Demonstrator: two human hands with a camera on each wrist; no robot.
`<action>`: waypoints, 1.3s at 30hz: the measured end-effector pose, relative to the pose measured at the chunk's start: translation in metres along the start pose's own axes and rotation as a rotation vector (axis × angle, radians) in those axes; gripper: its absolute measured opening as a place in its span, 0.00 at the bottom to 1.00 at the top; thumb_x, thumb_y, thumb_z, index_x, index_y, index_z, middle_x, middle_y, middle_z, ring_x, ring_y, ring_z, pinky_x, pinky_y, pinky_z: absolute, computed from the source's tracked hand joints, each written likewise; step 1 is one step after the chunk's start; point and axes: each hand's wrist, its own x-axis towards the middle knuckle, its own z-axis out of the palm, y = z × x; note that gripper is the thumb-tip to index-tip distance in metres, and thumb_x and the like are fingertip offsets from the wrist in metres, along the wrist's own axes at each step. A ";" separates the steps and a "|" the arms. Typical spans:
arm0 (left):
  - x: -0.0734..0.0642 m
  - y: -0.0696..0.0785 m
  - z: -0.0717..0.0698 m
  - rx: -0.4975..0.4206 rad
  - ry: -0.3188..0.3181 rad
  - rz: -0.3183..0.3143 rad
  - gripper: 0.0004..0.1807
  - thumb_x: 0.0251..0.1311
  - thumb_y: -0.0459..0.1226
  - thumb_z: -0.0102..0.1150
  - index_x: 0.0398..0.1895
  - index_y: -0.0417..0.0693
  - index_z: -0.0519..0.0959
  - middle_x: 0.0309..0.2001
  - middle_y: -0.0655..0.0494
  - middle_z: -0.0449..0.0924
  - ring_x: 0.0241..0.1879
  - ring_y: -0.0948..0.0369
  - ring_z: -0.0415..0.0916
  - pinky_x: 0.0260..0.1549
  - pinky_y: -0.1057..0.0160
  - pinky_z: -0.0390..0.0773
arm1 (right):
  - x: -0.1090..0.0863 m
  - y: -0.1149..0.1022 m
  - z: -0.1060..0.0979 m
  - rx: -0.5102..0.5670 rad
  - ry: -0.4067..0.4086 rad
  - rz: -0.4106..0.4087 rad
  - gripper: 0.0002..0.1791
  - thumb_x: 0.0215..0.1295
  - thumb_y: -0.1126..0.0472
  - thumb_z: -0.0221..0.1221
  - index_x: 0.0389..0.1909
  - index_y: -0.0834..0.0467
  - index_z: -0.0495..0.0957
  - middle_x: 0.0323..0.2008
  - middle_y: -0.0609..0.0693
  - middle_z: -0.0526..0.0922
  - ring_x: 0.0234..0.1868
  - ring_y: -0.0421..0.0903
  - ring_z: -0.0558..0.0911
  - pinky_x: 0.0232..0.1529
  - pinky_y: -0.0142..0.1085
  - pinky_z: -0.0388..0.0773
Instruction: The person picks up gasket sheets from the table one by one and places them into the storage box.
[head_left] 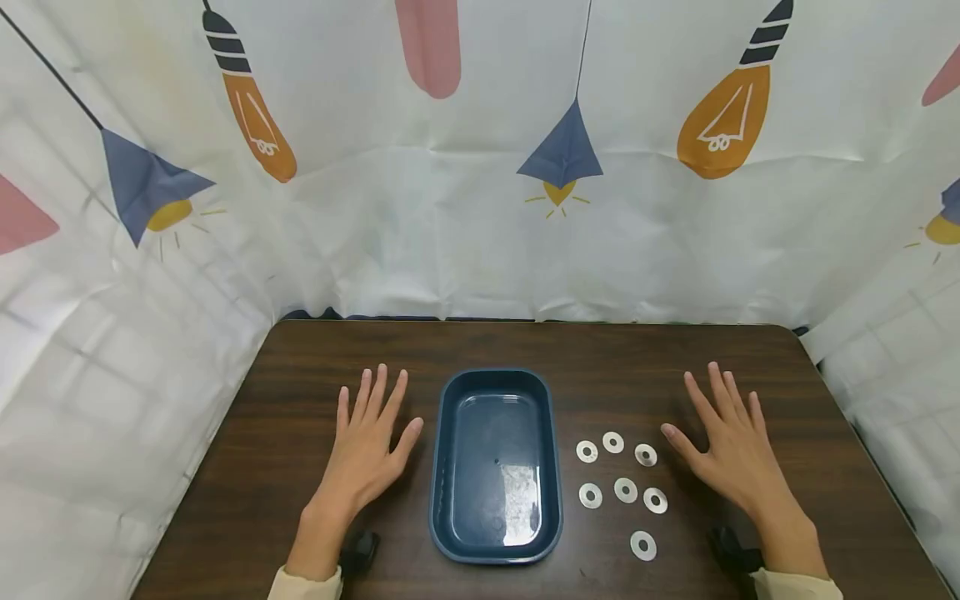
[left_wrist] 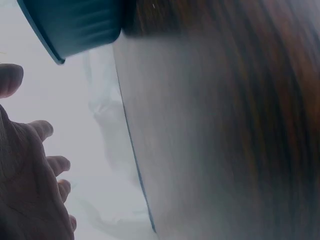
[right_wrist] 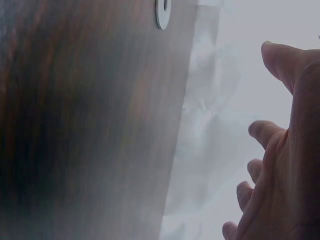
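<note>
The left hand [head_left: 365,454] is spread with straight fingers to the left of a blue rectangular tray [head_left: 442,467], holding nothing. On the right side, the right hand [head_left: 729,454] has its fingers spread too and grips nothing. Between the tray and the right hand lie several flat metal washers [head_left: 626,490], most in two loose rows with a single washer [head_left: 642,546] nearer the front. The left wrist view shows the tray's outer wall [left_wrist: 90,25] beyond the thumb. In the right wrist view, part of one washer [right_wrist: 163,15] appears at the top edge.
All of this is on a dark wood-grain table [head_left: 615,358] with rounded far corners. A white curtain [head_left: 465,233] printed with lamps and bulbs hangs behind and along both sides. Dark bands [head_left: 360,552] sit at the wrists, below light sleeves.
</note>
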 end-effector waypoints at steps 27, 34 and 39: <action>-0.018 0.041 0.011 -0.085 -0.056 0.099 0.47 0.74 0.62 0.52 0.87 0.53 0.50 0.88 0.53 0.43 0.88 0.47 0.43 0.85 0.36 0.44 | -0.031 -0.036 0.008 0.017 -0.088 -0.040 0.39 0.75 0.42 0.60 0.81 0.53 0.64 0.84 0.60 0.58 0.85 0.62 0.58 0.88 0.56 0.39; -0.022 0.044 0.017 -0.119 -0.066 0.109 0.48 0.74 0.60 0.55 0.86 0.48 0.52 0.87 0.49 0.48 0.86 0.45 0.49 0.81 0.32 0.53 | -0.035 -0.046 0.003 0.030 -0.157 -0.020 0.38 0.74 0.40 0.61 0.79 0.53 0.69 0.81 0.61 0.65 0.79 0.66 0.68 0.75 0.66 0.63; -0.025 0.045 0.022 -0.127 -0.064 0.119 0.49 0.73 0.59 0.56 0.87 0.47 0.49 0.87 0.47 0.48 0.86 0.45 0.48 0.81 0.32 0.54 | -0.041 -0.053 0.003 0.043 -0.147 -0.027 0.37 0.72 0.40 0.64 0.76 0.54 0.72 0.80 0.62 0.66 0.76 0.68 0.71 0.70 0.69 0.68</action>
